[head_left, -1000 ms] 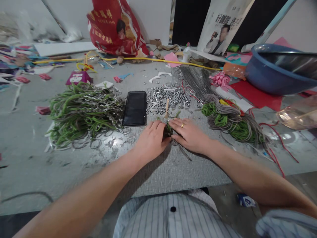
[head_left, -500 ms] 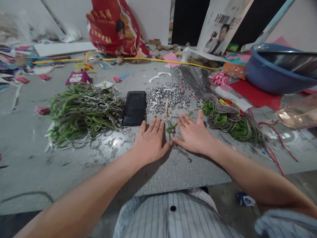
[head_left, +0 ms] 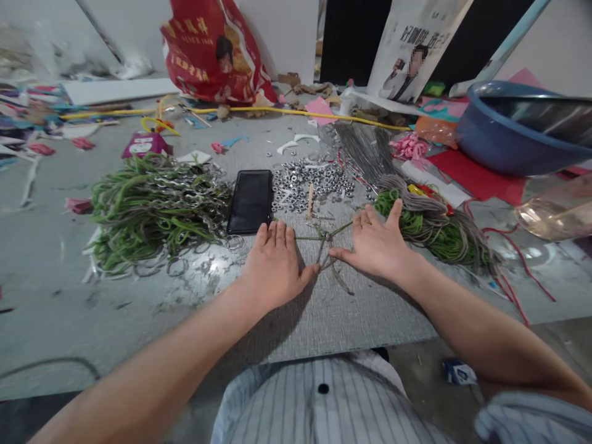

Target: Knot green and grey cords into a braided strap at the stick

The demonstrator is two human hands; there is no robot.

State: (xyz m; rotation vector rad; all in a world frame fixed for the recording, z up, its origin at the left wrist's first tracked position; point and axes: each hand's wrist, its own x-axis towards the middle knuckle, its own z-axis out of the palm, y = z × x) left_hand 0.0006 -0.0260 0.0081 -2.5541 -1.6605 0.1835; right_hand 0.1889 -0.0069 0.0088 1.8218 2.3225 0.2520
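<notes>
My left hand (head_left: 274,265) lies palm down on the table, fingers stretched out, just below a black smartphone (head_left: 250,202). My right hand (head_left: 380,242) is flat on the table too, thumb spread, at the left edge of a green and grey cord bundle (head_left: 437,228). A thin green cord (head_left: 309,238) runs straight from under my left fingers through a small knot (head_left: 326,236) to my right fingertips. Grey cord ends (head_left: 343,282) trail below the knot, near both thumbs. What lies under my palms is hidden. A key ring and a wooden stick (head_left: 310,200) sit just above the knot.
Many metal nuts (head_left: 314,182) are spread behind the hands. A pile of finished-looking green and grey braided cords (head_left: 157,213) with rings lies left. Grey cut cords (head_left: 367,151), a blue basin (head_left: 504,139) and a red bag (head_left: 213,55) stand or lie farther back.
My hands have slid apart, the right one more, outward to the right. The green cord that was bunched between them is now drawn out straight on both sides of the knot.
</notes>
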